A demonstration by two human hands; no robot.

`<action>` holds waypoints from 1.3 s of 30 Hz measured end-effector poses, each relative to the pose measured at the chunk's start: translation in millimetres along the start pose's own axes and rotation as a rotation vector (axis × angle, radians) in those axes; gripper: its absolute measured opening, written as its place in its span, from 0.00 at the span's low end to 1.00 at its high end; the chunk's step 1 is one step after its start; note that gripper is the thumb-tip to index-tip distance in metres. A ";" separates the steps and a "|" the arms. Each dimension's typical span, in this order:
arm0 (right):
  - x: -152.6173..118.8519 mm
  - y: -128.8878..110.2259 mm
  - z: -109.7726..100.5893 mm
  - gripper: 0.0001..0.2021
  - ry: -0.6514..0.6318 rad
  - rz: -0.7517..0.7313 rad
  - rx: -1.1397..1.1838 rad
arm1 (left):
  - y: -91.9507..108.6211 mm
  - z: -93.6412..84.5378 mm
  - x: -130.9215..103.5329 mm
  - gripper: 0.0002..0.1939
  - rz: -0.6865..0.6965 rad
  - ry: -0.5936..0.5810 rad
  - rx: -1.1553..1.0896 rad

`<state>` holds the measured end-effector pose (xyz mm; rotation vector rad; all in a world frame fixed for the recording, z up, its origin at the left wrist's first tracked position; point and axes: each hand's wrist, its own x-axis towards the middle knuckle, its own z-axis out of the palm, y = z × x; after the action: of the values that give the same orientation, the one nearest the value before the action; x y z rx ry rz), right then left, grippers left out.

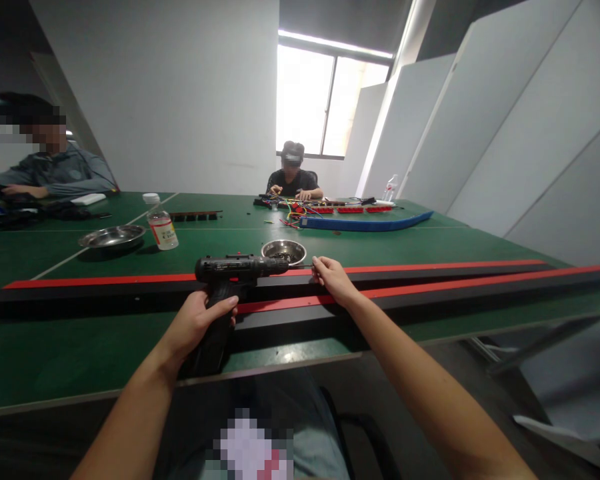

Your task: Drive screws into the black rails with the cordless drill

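My left hand (200, 323) is wrapped round the grip of a black cordless drill (230, 268), which lies level with its bit pointing right. At the end of the long thin bit, my right hand (329, 275) is closed in a pinch. Whether its fingertips hold the bit itself or a small screw on it is too small to tell. Beneath both hands run two long black bars with red tops, the nearer bar (290, 319) and the farther bar (100, 287). Just behind the drill's chuck sits a steel bowl (283, 244) with small dark pieces in it.
A clear bottle (163, 227) with a white cap and a steel dish (113, 238) stand to the left. Farther back lie a blue curved strip (365, 222) and coloured wires (296, 212). One person (293, 177) sits opposite, another (50, 163) at the left.
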<state>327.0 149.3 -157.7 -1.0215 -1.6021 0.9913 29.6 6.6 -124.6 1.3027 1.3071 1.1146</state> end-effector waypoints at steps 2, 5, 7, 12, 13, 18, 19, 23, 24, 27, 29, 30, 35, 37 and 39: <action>-1.0 -1.9 0.1 0.25 -0.006 -0.001 -0.025 | 0.1 0.4 0.2 0.20 -0.003 0.007 0.002; -2.6 -5.8 0.7 0.24 -0.011 0.000 -0.043 | 0.5 1.8 0.9 0.20 0.003 0.004 0.012; -3.2 -7.6 1.2 0.24 -0.014 0.007 -0.041 | 1.0 2.8 0.9 0.20 0.007 0.006 0.012; -2.8 -6.4 1.5 0.24 -0.026 0.012 -0.013 | 1.7 3.0 -0.2 0.20 -0.002 0.019 0.000; -2.6 -5.6 1.4 0.24 -0.025 0.011 -0.004 | 1.2 2.6 -0.1 0.20 0.002 0.014 0.005; -3.0 -5.2 0.7 0.24 -0.030 -0.007 0.000 | -1.7 2.3 1.4 0.20 0.036 0.009 0.027; -3.4 -6.1 0.6 0.25 -0.032 -0.013 -0.005 | -1.1 2.6 1.4 0.20 0.042 0.009 0.039; -5.0 -9.7 1.2 0.25 -0.030 -0.022 -0.031 | 12.0 -0.5 2.7 0.20 0.060 0.004 0.104; -5.1 -9.9 1.7 0.25 -0.023 -0.023 -0.053 | 18.4 -3.6 4.1 0.19 0.063 0.003 0.126; -5.0 -9.1 3.8 0.24 0.016 -0.025 -0.140 | 44.3 -18.9 11.9 0.20 0.084 0.016 0.248; -5.0 -8.3 5.3 0.22 0.035 -0.024 -0.168 | 64.4 -31.4 19.4 0.19 0.102 0.037 0.394; -5.1 -8.0 5.9 0.20 0.036 -0.026 -0.170 | 74.2 -37.1 23.5 0.19 0.120 0.038 0.479; -6.3 -9.0 7.1 0.17 0.011 -0.051 -0.202 | 111.4 -51.4 43.2 0.19 0.257 0.053 0.802; -6.7 -9.7 7.0 0.17 0.004 -0.065 -0.214 | 120.5 -50.8 49.7 0.19 0.234 0.024 0.866; -7.0 -10.0 6.9 0.17 -0.004 -0.075 -0.218 | 129.2 -48.8 55.8 0.20 0.155 -0.016 0.888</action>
<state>320.1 138.5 -151.9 -1.0968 -1.7673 0.7802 -0.1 65.6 8.9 2.0655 1.8001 0.6032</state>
